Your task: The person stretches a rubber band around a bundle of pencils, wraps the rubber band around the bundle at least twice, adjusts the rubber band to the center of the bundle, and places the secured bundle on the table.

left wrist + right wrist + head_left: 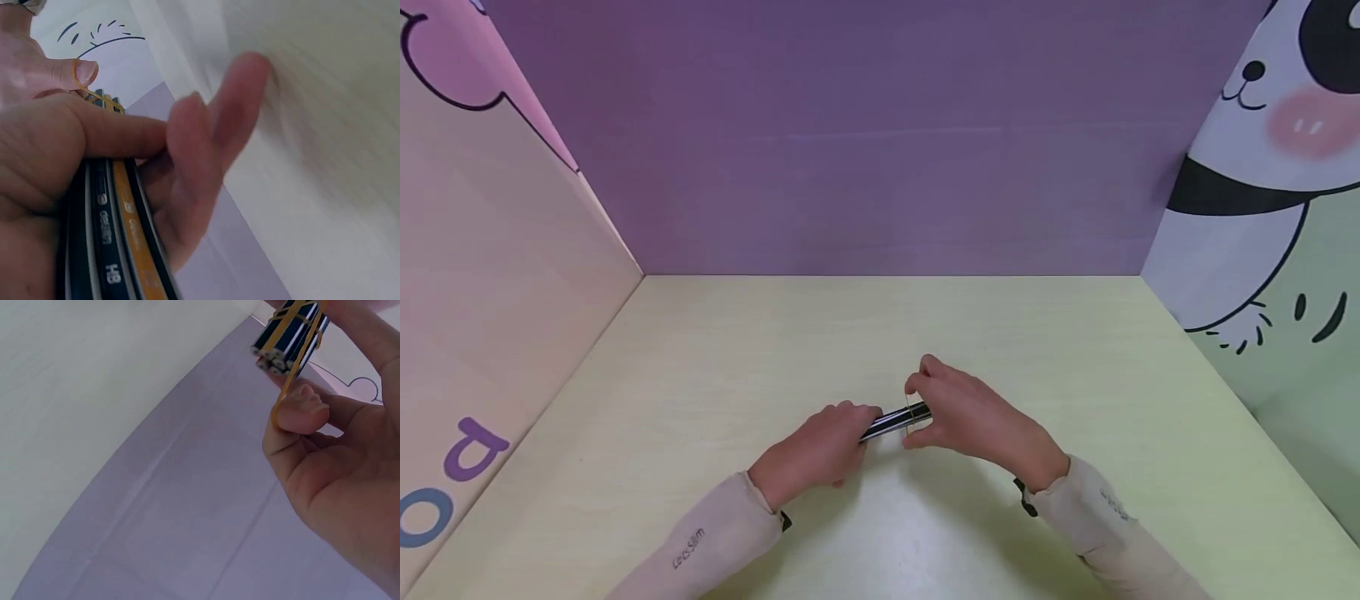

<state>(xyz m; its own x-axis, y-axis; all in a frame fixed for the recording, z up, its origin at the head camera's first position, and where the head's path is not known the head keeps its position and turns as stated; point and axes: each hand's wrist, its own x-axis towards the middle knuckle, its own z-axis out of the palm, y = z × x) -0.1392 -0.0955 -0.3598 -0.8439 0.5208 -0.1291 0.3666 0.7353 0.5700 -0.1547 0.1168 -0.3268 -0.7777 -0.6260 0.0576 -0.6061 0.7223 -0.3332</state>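
Note:
My left hand [820, 446] grips a bundle of pencils [891, 423] above the table, its thumb lying across them in the left wrist view. The pencils [130, 231] are dark with pale stripes and one orange stripe; "HB" is printed on one. At the bundle's far end, my right hand [981, 417] holds a yellow rubber band [285, 394] stretched between its thumb and fingers. Several pencil ends [273, 359] show in the right wrist view, with yellow band turns around the bundle close behind them.
A pale wooden table [760, 333] lies under both hands. Behind it stands a purple wall [880, 167]. Printed panels close the sides: a pink one [497, 275] with letters at left, and one with a panda drawing [1247, 242] at right.

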